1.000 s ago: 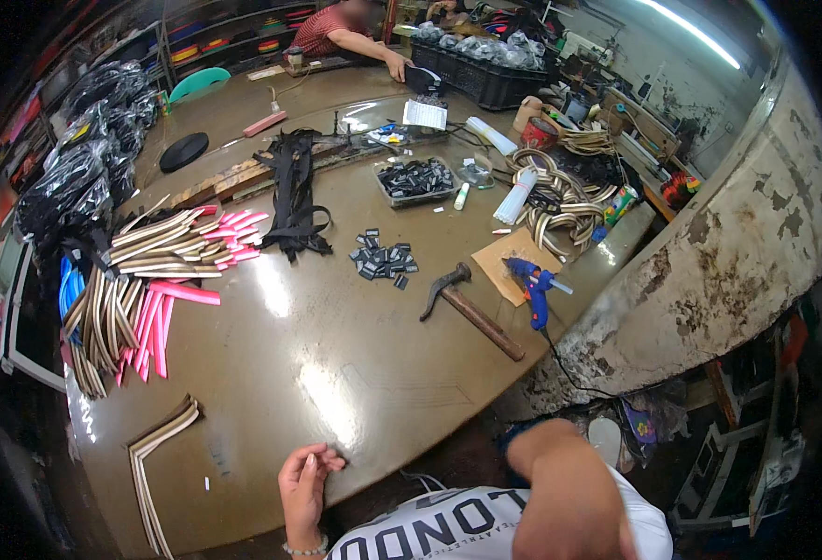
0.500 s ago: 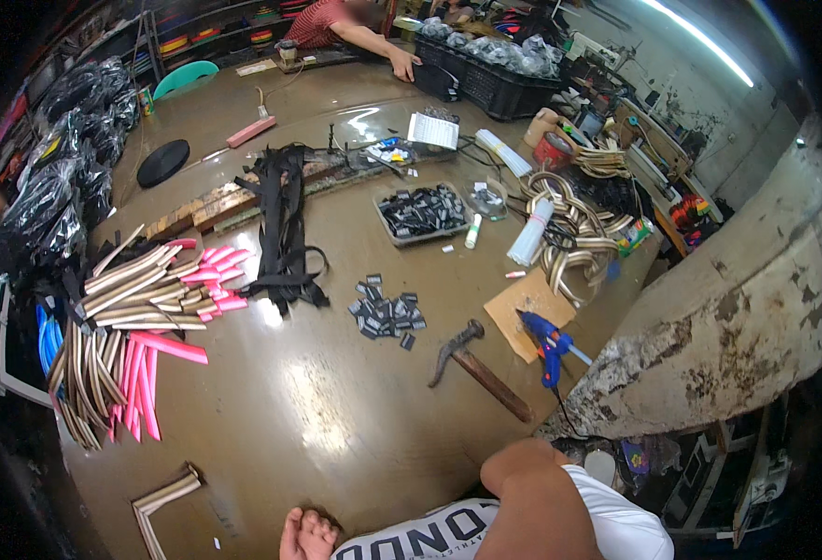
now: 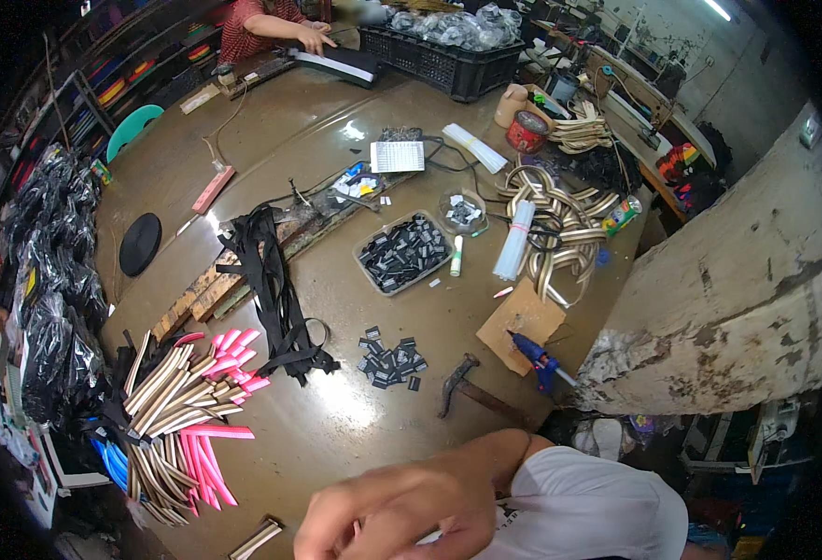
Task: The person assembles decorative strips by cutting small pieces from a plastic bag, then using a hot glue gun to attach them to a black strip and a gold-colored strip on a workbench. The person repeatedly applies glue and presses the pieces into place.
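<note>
My right hand [image 3: 397, 513] is raised in front of my white shirt [image 3: 597, 499] at the lower edge, its forearm coming from the right. Its fingers are curled together and slightly blurred; what they hold, if anything, is hidden. My left hand does not show. Beyond the right hand lies a hammer [image 3: 482, 392] with a wooden handle. A loose pile of small black tags [image 3: 392, 362] rests on the table farther off. Left of my hand, the end of a cream-and-brown striped strip [image 3: 258, 539] shows at the lower edge.
Striped and pink strips [image 3: 187, 401] are heaped at left, beside black straps [image 3: 275, 299]. A tub of black tags [image 3: 403, 252] stands mid-table. A blue glue gun [image 3: 537, 359] lies on cardboard [image 3: 523, 322] near a peeling pillar [image 3: 709, 289]. A co-worker's hand [image 3: 316, 39] is at the far edge.
My right hand has come up into view at the lower edge. My left hand has gone out of sight. The view has shifted. At the far edge, the co-worker's black item now shows a white side.
</note>
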{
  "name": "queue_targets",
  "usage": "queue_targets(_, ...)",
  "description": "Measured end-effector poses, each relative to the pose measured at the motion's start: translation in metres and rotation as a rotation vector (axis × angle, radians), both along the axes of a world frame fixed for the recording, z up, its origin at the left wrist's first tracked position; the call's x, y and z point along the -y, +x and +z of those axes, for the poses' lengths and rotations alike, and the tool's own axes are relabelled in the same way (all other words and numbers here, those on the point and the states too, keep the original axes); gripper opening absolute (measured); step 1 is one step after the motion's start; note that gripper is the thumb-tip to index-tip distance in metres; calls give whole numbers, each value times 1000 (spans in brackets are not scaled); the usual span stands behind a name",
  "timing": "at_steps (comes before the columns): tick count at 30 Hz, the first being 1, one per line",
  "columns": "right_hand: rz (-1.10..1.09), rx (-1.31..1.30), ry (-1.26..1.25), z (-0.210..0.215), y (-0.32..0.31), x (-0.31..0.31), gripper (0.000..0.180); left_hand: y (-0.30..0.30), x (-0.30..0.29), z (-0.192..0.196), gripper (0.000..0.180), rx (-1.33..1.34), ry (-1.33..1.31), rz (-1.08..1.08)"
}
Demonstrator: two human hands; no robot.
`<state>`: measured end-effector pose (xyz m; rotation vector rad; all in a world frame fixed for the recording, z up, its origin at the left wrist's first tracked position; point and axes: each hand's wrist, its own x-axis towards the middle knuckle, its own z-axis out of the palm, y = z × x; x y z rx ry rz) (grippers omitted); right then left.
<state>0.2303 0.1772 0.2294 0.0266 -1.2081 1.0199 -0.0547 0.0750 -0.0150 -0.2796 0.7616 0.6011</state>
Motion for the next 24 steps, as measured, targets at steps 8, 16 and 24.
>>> queue_targets(8,-547,-66,373,122,33,-20,23,66,-19,21,59,-500,167,-14)
queue_targets(16,-501,183,517,164,120,-23,27,113,-50,8,70,-1324,409,8)
queue_targets(24,-549,741,239,81,236,-111,23,86,-123,-77,76,-2183,4,-296)
